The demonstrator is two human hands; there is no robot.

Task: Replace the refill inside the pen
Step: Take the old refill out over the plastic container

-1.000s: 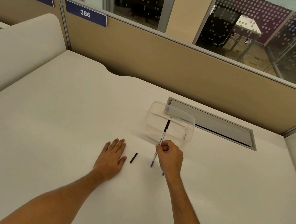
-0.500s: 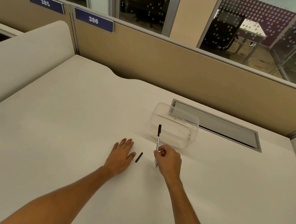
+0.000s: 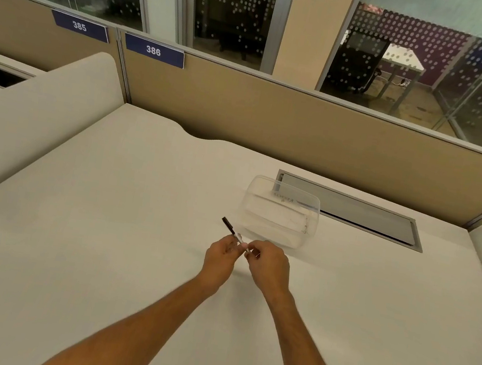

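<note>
Left hand (image 3: 220, 256) and right hand (image 3: 268, 264) both grip the slim black-capped clear pen (image 3: 232, 231) above the white desk (image 3: 102, 224), near the clear plastic tub (image 3: 281, 216).

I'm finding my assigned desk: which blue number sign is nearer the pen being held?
The 386 sign. It hangs on the partition right of the 385 sign, closer to the pen both hands hold.
</note>
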